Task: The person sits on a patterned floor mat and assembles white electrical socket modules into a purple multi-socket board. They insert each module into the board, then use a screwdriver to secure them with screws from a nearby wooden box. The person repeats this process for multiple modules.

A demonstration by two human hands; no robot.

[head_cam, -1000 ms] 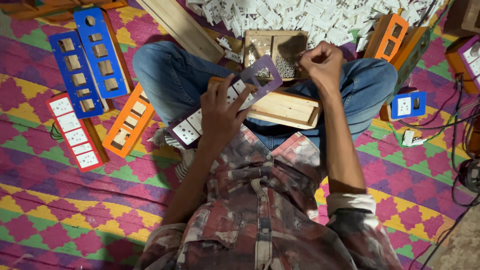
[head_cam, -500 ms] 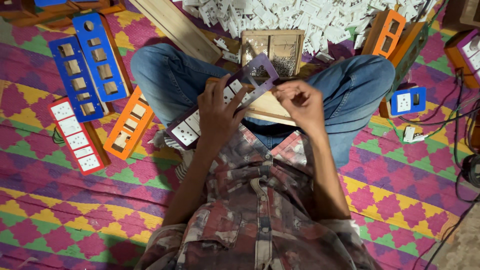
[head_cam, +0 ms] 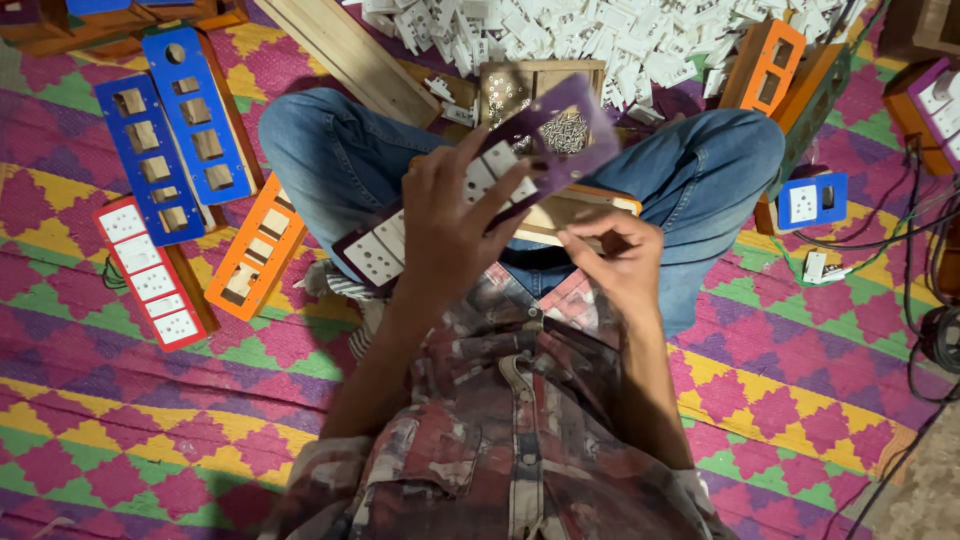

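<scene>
Head view: purple switch plate (head_cam: 480, 200) over the lap, clamped in left hand (head_cam: 450, 225), several white sockets fitted, end cutouts unfilled; right hand (head_cam: 615, 255) pinched beneath, contents unclear.

A woven floor mat (head_cam: 150, 420) in pink, green and yellow diamonds covered the ground, strewn with blue (head_cam: 185, 120) and orange panels (head_cam: 255, 262), white plastic parts (head_cam: 560, 30) and dark cables (head_cam: 925, 330).

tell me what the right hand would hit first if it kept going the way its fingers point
Most likely the purple switch plate held in the left hand: the right hand has fingers aimed left toward its lower edge. Depth is unclear, so it might slip beneath onto the wooden board.
</scene>
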